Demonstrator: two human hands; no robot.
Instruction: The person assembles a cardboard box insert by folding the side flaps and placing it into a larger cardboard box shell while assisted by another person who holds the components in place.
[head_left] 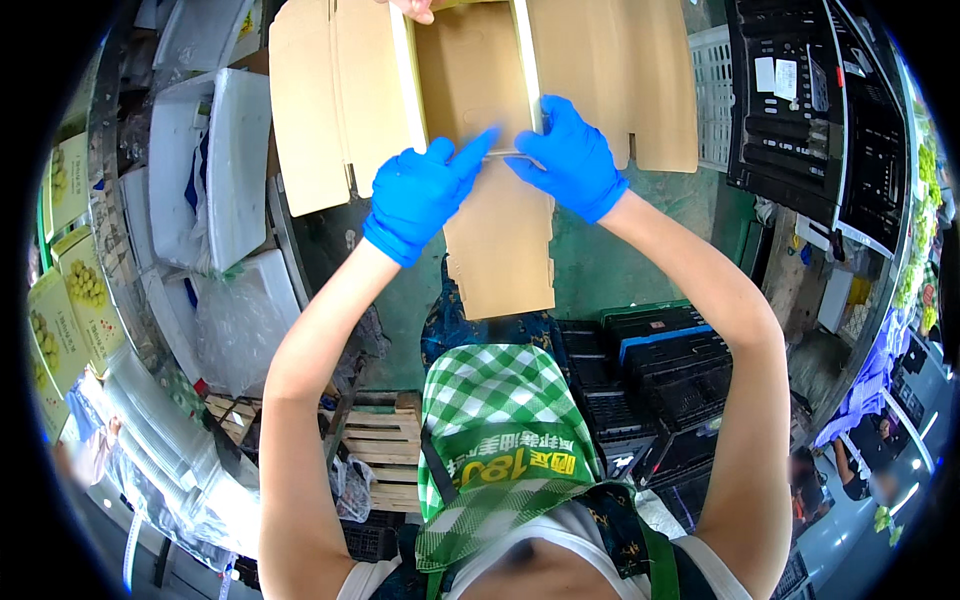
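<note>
The cardboard box (468, 75) is at the upper middle of the view, ahead of the person, with its open side facing up. Both hands are at its near end, one at each corner, in blue gloves and apart from each other.

The left hand (415, 200) is at the near left corner. Its index finger extends inward over the near edge and is blurred; whether the hand grips the cardboard cannot be told.

The right hand (575, 160) is at the near right corner. Its thumb points inward at the near edge and its forefinger lies along the right wall. Thumb and forefinger are spread around the corner; firm closure cannot be confirmed.

The near flap (500, 245) hangs between the wrists, toward the person. The left flap (310, 100) and right flap (615, 75) spread outward beyond the walls. Another person's hand (415, 8) is at the top of the left wall.

White foam boxes (240, 170) stand to the left; black crates (785, 110) stand to the right.
</note>
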